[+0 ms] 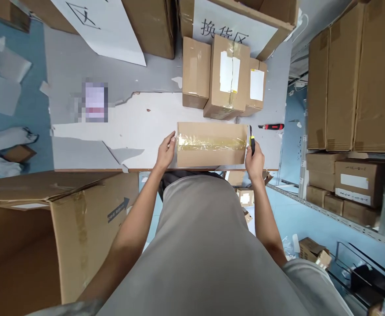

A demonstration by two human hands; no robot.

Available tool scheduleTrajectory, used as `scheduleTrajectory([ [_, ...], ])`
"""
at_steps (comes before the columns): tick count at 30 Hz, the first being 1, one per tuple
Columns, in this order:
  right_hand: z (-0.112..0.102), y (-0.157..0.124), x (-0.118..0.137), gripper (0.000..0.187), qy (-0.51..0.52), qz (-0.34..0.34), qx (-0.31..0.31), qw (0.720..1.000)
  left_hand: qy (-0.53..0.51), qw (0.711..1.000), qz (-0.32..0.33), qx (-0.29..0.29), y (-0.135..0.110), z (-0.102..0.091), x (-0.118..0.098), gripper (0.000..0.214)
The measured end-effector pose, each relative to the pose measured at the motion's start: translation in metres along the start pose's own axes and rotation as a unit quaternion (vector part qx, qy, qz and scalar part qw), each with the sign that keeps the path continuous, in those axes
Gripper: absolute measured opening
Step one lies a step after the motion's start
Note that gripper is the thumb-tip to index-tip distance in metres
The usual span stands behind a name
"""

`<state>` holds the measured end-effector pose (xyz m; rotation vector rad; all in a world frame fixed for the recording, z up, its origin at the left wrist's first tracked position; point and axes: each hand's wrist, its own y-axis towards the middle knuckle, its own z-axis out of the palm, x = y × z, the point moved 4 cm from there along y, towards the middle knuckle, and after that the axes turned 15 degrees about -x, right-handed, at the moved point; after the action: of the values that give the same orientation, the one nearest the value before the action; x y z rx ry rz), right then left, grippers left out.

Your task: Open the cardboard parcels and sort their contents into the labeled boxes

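Note:
A taped cardboard box (212,157) lies lengthwise before me near the table's front edge, with shiny clear tape along its top. At its left end is my left hand (167,152), fingers stretched out; whether they touch the cardboard I cannot tell. My right hand (255,161) is closed around a yellow-and-black utility knife (252,144), blade pointing away from me, at the box's right end. A second, red-and-black utility knife (274,127) lies on the table farther right.
Three closed boxes stand behind: a plain one (196,72), a large taped one (227,98) and a labelled one (257,85). Behind them is an open carton (238,26) with a paper sign. A big open carton (93,232) stands lower left. Shelves at right hold several boxes (360,182).

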<state>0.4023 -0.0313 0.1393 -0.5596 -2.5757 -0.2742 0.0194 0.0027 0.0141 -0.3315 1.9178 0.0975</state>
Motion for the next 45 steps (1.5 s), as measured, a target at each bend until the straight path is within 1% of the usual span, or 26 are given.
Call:
scheduleTrajectory([
  [2,-0.012,-0.006,0.017,0.056,-0.025,-0.056,-0.006,0.998,-0.026,1.000,-0.008,-0.009,-0.006,-0.017,-0.015,0.087],
  [3,-0.015,-0.010,0.029,0.057,-0.030,-0.088,0.009,0.996,-0.037,0.999,0.002,-0.003,-0.009,-0.023,-0.024,0.083],
  [5,-0.015,-0.022,0.057,0.058,-0.034,-0.162,0.081,0.983,-0.047,0.998,0.029,0.016,-0.016,-0.030,-0.043,0.075],
  [7,-0.005,-0.036,0.088,0.058,-0.061,-0.233,0.174,0.955,-0.050,0.997,0.042,0.028,-0.019,-0.032,-0.053,0.069],
  [9,0.008,-0.048,0.116,0.057,-0.122,-0.284,0.253,0.917,-0.056,0.997,0.040,0.032,-0.019,-0.029,-0.054,0.064],
  [10,0.015,-0.052,0.128,0.058,-0.157,-0.303,0.280,0.897,-0.060,0.997,0.038,0.033,-0.019,-0.027,-0.051,0.062],
  [12,0.026,-0.056,0.149,0.061,-0.216,-0.332,0.314,0.863,-0.070,0.996,0.038,0.035,-0.017,-0.024,-0.045,0.059],
  [15,0.033,-0.055,0.171,0.072,-0.275,-0.357,0.341,0.825,-0.083,0.995,0.046,0.039,-0.015,-0.020,-0.039,0.059],
  [17,0.033,-0.054,0.178,0.079,-0.301,-0.363,0.351,0.809,-0.083,0.995,0.047,0.042,-0.014,-0.019,-0.038,0.060],
  [19,0.032,-0.053,0.182,0.081,-0.314,-0.365,0.354,0.801,-0.080,0.995,0.045,0.042,-0.014,-0.018,-0.037,0.061],
  [25,0.031,-0.051,0.184,0.081,-0.329,-0.368,0.363,0.790,-0.086,0.995,0.040,0.041,-0.017,-0.016,-0.038,0.060],
  [35,0.034,-0.044,0.196,0.081,-0.366,-0.397,0.368,0.757,-0.096,0.995,0.023,0.032,-0.017,-0.014,-0.036,0.059],
  [40,0.037,-0.039,0.203,0.078,-0.361,-0.406,0.374,0.752,-0.104,0.994,0.001,0.029,-0.015,-0.013,-0.035,0.060],
  [45,0.034,-0.027,0.209,0.072,-0.345,-0.401,0.390,0.753,-0.113,0.993,-0.022,0.027,-0.014,-0.016,-0.035,0.057],
])
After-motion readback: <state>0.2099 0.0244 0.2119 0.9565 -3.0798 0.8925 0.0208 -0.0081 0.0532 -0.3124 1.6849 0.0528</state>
